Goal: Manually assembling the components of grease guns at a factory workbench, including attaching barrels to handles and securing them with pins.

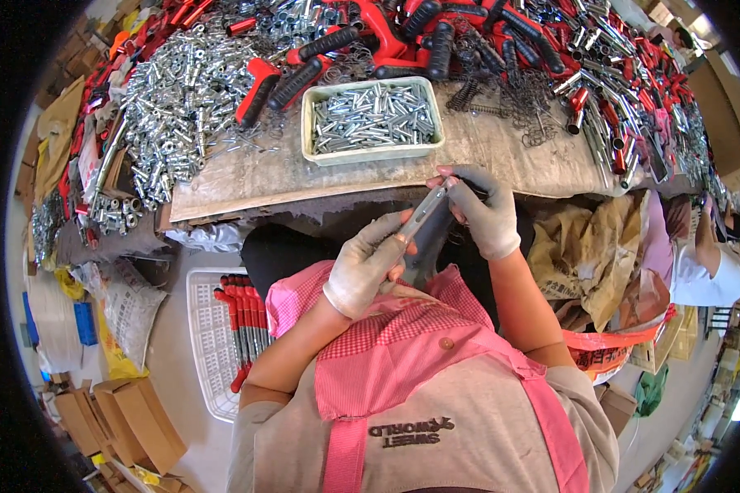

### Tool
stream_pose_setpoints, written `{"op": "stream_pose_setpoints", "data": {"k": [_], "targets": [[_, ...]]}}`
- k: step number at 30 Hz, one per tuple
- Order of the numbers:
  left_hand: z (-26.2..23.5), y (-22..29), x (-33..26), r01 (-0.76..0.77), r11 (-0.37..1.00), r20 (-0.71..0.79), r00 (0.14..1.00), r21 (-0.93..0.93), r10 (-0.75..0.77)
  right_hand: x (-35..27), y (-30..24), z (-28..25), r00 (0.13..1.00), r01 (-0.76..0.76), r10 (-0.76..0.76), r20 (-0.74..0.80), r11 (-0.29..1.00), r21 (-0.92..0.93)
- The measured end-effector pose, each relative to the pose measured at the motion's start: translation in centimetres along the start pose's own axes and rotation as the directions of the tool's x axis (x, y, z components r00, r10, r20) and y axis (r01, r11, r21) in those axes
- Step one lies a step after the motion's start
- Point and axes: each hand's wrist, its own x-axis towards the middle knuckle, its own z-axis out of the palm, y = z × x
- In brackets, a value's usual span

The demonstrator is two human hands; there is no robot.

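Above my lap I hold a slotted silver metal tube (424, 211) at a slant. My left hand (362, 267), in a pale glove with bare fingertips, is closed round its lower end. At the upper end, my right hand (487, 215), gloved the same way, pinches the tube between thumb and fingers. Whether a smaller part sits in the right fingertips cannot be made out. Just beyond my hands, a white plastic tray (374, 156) full of small metal pins (374, 115) rests on the worn tabletop (501, 152).
Silver metal fittings (173, 107) are heaped at the far left. Red-and-black handles (386, 37), dark springs (526, 107) and metal tubes (608, 123) cover the back and right. A white basket (210, 329) of red-handled tools stands low at my left. Another person (715, 255) is at the far right.
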Motion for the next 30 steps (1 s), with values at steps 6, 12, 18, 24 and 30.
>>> {"op": "stream_pose_setpoints", "data": {"k": [6, 12, 18, 24, 30], "targets": [[0.1, -0.1, -0.4, -0.047, 0.993, -0.039, 0.998, 0.112, 0.052, -0.6, -0.6, -0.2, 0.995, -0.056, 0.053, 0.084, 0.998, 0.028], [-0.4, -1.6, 0.5, -0.334, 0.839, 0.045, 0.936, 0.430, 0.349, -0.3, 0.1, -0.6, 0.976, -0.149, 0.113, 0.187, 0.971, 0.186], [-0.1, -0.8, 0.4, 0.002, 0.998, -0.025, 1.000, -0.067, -0.004, -0.7, 1.2, -0.5, 0.974, -0.190, 0.137, 0.181, 0.928, 0.322], [0.0, -0.4, 0.0, 0.058, 0.988, -0.006, 0.998, -0.144, -0.060, -1.0, 0.8, -0.7, 0.975, -0.191, 0.131, 0.182, 0.909, 0.369], [0.2, -1.2, 0.4, 0.030, 0.997, -0.012, 0.999, -0.064, -0.031, -0.6, 1.3, -0.7, 0.983, -0.150, 0.120, 0.137, 0.960, 0.235]]}}
